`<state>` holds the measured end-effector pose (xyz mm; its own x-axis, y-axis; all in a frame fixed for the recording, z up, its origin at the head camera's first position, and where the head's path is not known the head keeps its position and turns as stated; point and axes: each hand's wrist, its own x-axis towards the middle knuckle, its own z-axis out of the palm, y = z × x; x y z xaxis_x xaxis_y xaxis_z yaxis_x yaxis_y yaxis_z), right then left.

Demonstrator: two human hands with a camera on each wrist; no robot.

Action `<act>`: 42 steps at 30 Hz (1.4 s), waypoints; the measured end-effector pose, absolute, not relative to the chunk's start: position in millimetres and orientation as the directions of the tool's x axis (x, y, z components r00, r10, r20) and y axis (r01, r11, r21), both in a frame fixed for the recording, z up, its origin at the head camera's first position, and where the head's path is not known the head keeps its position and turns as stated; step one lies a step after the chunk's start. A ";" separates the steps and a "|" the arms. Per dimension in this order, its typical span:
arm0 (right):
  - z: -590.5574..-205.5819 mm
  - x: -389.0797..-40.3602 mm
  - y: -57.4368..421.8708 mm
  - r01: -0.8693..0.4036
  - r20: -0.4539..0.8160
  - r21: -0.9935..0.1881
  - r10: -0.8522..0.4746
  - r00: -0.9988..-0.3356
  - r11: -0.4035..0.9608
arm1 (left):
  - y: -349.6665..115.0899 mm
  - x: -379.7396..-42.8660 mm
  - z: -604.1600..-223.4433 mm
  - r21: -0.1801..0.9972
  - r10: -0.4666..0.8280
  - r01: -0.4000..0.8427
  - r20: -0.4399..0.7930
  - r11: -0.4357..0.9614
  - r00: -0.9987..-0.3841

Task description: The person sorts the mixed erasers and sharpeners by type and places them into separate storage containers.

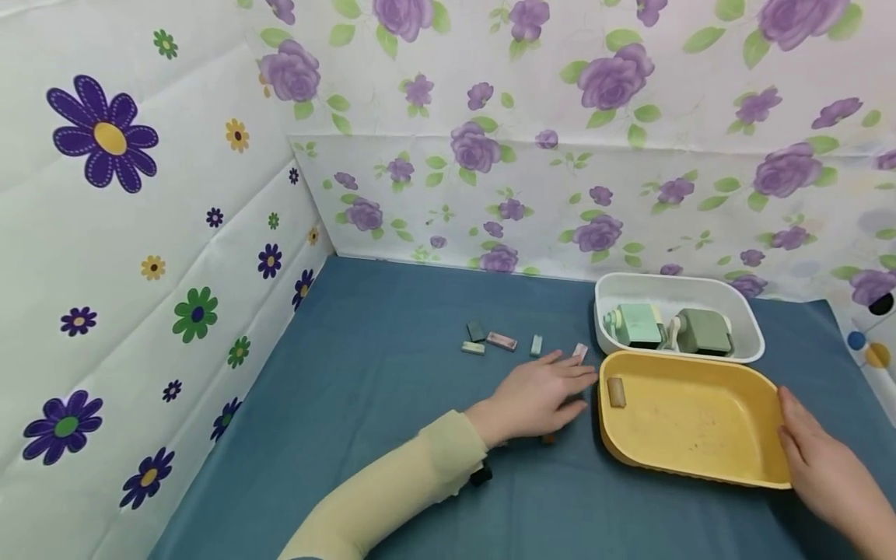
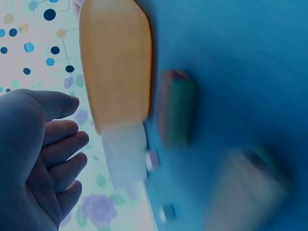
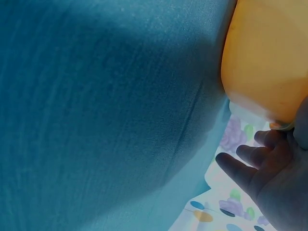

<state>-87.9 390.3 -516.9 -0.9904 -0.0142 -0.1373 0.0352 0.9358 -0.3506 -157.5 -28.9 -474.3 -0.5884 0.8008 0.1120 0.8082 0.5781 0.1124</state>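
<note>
A yellow plastic tray [image 1: 700, 420] lies at the right in the head view, with a small tan block [image 1: 616, 392] inside near its left wall. My right hand [image 1: 833, 459] holds the tray's right rim, thumb toward the inside; in the right wrist view the other fingers [image 3: 238, 168] spread outside it. Beside the tray's left edge, my left hand [image 1: 542, 395] reaches out with fingers extended and holds nothing. Just beyond its fingertips is a small pink block [image 1: 580, 352]. A blurred green-and-red block [image 2: 177, 108] shows in the left wrist view.
Behind the yellow tray stands a white tray [image 1: 752, 342] with two green box-shaped things [image 1: 703, 332]. Small blocks lie left of it: pink [image 1: 502, 341], teal [image 1: 536, 345], dark green [image 1: 476, 331] and cream [image 1: 473, 348]. A black object [image 1: 481, 474] is partly under the left sleeve. Flowered sheets hang behind.
</note>
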 end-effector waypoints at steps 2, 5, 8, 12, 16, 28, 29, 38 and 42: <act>-517.0 -87.7 389.8 0.038 -0.139 -0.347 -0.011 -0.990 0.937 | -45.8 -154.3 -475.5 0.161 0.795 0.797 0.095 0.582 -0.599; -517.6 -88.3 389.4 0.034 -0.129 -0.345 -0.012 -0.992 0.938 | -70.1 -151.0 -479.2 0.228 0.775 0.769 0.082 0.598 -0.627; -517.5 -88.9 391.3 0.026 -0.111 -0.341 -0.012 -0.994 0.940 | -89.6 -149.5 -485.7 0.279 0.748 0.732 0.068 0.621 -0.661; -516.5 -88.7 394.9 0.020 -0.101 -0.335 -0.015 -0.995 0.942 | -106.5 -145.5 -493.8 0.315 0.703 0.674 0.029 0.668 -0.710; -516.7 -88.8 393.7 0.034 -0.114 -0.344 -0.006 -0.993 0.938 | -116.2 -135.2 -496.1 0.312 0.669 0.632 -0.017 0.710 -0.743; -518.8 -86.8 389.9 0.045 -0.099 -0.340 0.011 -0.995 0.939 | -131.0 -120.5 -501.0 0.304 0.619 0.566 -0.116 0.766 -0.777; -518.7 -87.3 389.9 0.040 -0.091 -0.337 0.009 -0.996 0.941 | -131.6 -120.1 -500.8 0.306 0.615 0.560 -0.119 0.770 -0.780; -518.7 -86.6 392.6 0.030 -0.085 -0.336 0.001 -0.996 0.941 | -129.3 -116.7 -501.0 0.265 0.614 0.571 -0.121 0.777 -0.780; -517.8 -86.8 391.0 0.038 -0.096 -0.340 0.006 -0.995 0.940 | -126.5 -113.8 -500.9 0.237 0.614 0.576 -0.133 0.782 -0.778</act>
